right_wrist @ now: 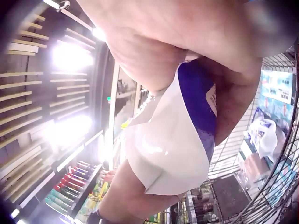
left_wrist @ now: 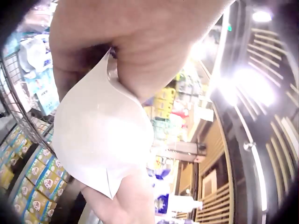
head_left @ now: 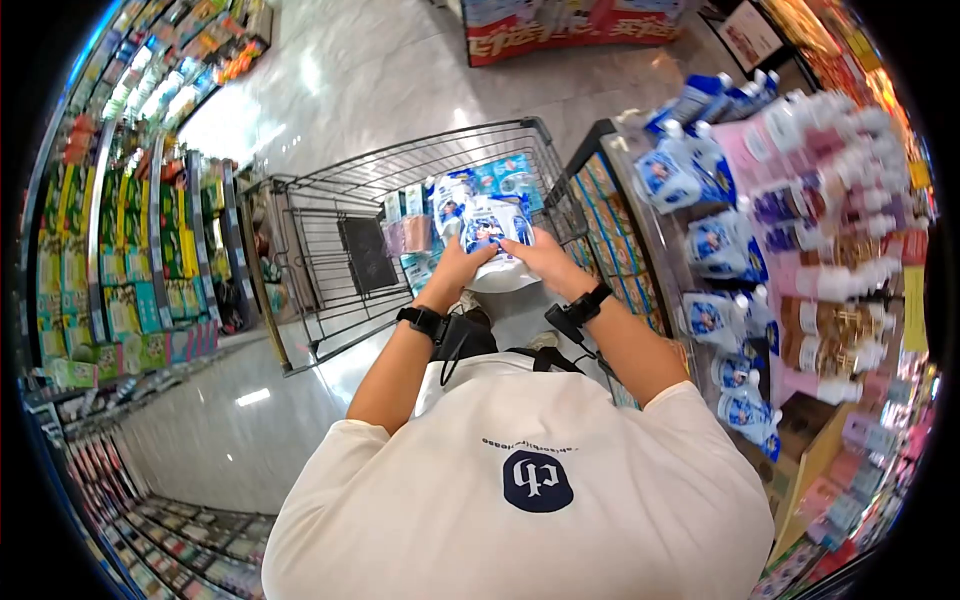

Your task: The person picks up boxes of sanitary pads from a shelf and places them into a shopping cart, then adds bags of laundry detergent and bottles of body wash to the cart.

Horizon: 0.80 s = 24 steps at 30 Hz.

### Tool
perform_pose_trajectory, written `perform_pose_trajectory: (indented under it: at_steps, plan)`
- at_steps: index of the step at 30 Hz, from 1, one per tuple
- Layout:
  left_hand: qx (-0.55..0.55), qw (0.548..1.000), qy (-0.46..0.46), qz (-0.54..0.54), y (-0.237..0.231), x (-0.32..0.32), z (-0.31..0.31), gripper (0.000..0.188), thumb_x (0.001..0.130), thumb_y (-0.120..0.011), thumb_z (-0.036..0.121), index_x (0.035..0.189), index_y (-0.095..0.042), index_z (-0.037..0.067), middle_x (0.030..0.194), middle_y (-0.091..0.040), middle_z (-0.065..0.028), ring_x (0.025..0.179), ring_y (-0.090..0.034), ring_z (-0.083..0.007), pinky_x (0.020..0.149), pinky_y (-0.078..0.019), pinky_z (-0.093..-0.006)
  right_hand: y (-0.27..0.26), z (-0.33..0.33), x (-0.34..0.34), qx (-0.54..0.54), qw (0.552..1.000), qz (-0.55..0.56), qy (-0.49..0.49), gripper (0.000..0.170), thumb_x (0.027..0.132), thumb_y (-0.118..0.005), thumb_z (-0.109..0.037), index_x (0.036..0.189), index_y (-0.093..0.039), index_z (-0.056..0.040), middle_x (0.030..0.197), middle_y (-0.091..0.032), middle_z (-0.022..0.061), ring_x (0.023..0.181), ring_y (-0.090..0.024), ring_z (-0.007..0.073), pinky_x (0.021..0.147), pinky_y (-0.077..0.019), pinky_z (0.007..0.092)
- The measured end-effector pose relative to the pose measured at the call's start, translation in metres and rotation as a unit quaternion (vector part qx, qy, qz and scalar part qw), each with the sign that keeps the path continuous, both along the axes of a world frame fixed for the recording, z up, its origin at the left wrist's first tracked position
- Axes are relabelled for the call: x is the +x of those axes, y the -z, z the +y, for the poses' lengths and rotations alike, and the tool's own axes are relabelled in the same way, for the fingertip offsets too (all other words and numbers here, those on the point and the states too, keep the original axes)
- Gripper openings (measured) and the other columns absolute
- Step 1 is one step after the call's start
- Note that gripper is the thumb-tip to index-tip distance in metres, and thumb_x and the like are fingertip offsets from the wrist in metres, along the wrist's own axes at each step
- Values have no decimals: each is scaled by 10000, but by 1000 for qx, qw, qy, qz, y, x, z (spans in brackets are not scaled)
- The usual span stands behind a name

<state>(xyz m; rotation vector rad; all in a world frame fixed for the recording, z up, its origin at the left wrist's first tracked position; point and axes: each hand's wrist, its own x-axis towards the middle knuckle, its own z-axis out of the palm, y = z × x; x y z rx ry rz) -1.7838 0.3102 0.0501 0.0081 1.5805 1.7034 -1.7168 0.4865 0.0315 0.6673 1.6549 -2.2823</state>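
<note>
Both hands hold a white-and-blue plastic refill pouch [head_left: 497, 222] in front of the body, over the near side of the shopping cart [head_left: 325, 205]. My left hand [head_left: 462, 268] grips its left edge and my right hand [head_left: 543, 262] its right edge, thumbs on the side facing me. The pouch's plain white bottom [left_wrist: 105, 130] bulges between the hands in the left wrist view. In the right wrist view, a blue panel [right_wrist: 196, 95] shows beside the right hand's fingers. A similar pouch [head_left: 450, 195] lies in the cart, beside light-blue packs [head_left: 508, 178] and pinkish packs [head_left: 415, 232].
On the right, a display shelf carries several similar blue-and-white pouches [head_left: 715, 245] and rows of pump bottles [head_left: 840, 260]. Shelves of green and yellow boxes [head_left: 125, 230] line the left. A red promotional stand [head_left: 570, 35] is ahead on the grey tiled floor [head_left: 390, 60].
</note>
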Motion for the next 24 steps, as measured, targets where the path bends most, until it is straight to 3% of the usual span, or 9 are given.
perform_pose_trajectory:
  at_steps: [8, 9, 10, 12, 13, 15, 18, 20, 24]
  plan:
    - [-167, 977, 6, -136, 79, -96, -48, 733, 851, -731, 237, 1386, -341, -76, 1209, -572, -209, 962, -630, -222, 705, -539, -336, 94, -41, -106, -14, 989, -139, -48, 398, 874, -711, -199, 1184, -585, 16, 1060, -666, 89, 920, -629, 158, 781, -505, 314]
    - [-84, 989, 5, -121, 101, -107, -54, 850, 838, -748, 272, 1437, -259, -81, 1222, -563, -225, 980, -623, -229, 741, -531, -348, 109, -46, -114, 12, 988, -149, -38, 401, 873, -714, -201, 1182, -583, 19, 1061, -661, 86, 931, -622, 154, 785, -502, 312]
    - [-116, 985, 2, -128, 142, -119, -55, 942, 818, -769, 300, 1465, -199, -79, 1330, -487, -235, 1125, -566, -254, 849, -511, -366, 83, -49, -131, -8, 988, -150, -45, 408, 864, -728, -204, 1176, -579, 13, 1055, -654, 83, 934, -608, 142, 782, -497, 304]
    - [-166, 985, -13, -36, 162, -142, -49, 982, 803, -782, 325, 1479, -189, -72, 1450, -354, -237, 1271, -455, -276, 958, -464, -381, 129, -47, -158, 40, 992, -109, -49, 415, 866, -725, -199, 1187, -569, 13, 1037, -667, 83, 895, -639, 154, 744, -523, 310]
    - [-176, 983, -48, -3, 171, -153, -43, 789, 799, -788, 246, 1387, -351, -45, 1279, -543, -178, 1072, -583, -223, 860, -499, -336, 155, -44, -171, 67, 991, -103, -53, 444, 860, -733, -202, 1204, -554, 16, 1045, -665, 89, 903, -636, 154, 752, -520, 304]
    - [-179, 982, -59, 18, 203, -170, -36, 791, 789, -796, 260, 1383, -368, -39, 1263, -562, -168, 1078, -585, -221, 895, -484, -331, 189, -45, -193, 115, 988, -96, -21, 512, 847, -750, -204, 1241, -520, 29, 1076, -657, 104, 931, -631, 158, 783, -511, 284]
    - [-217, 962, -39, 159, 313, -178, -33, 829, 784, -785, 309, 1391, -352, -55, 1271, -562, -269, 1149, -577, -346, 963, -454, -382, 326, -34, -196, 330, 941, -56, -39, 743, 799, -766, -319, 1339, -407, 46, 1202, -601, 244, 1077, -609, 362, 912, -485, 408]
    - [-324, 929, 38, 177, 336, -175, -30, 795, 804, -768, 325, 1386, -355, -26, 1236, -571, -283, 1142, -574, -378, 958, -455, -415, 331, -39, -193, 360, 929, -64, -52, 728, 790, -753, -310, 1323, -406, 44, 1200, -569, 301, 1121, -565, 428, 957, -450, 447]
    - [-286, 912, 18, 294, 358, -151, -30, 683, 838, -728, 232, 1298, -351, -105, 1163, -561, -326, 1089, -548, -468, 930, -436, -458, 331, -49, -177, 367, 928, -42, -56, 658, 826, -719, -237, 1301, -377, 64, 1211, -519, 323, 1119, -528, 465, 943, -442, 476]
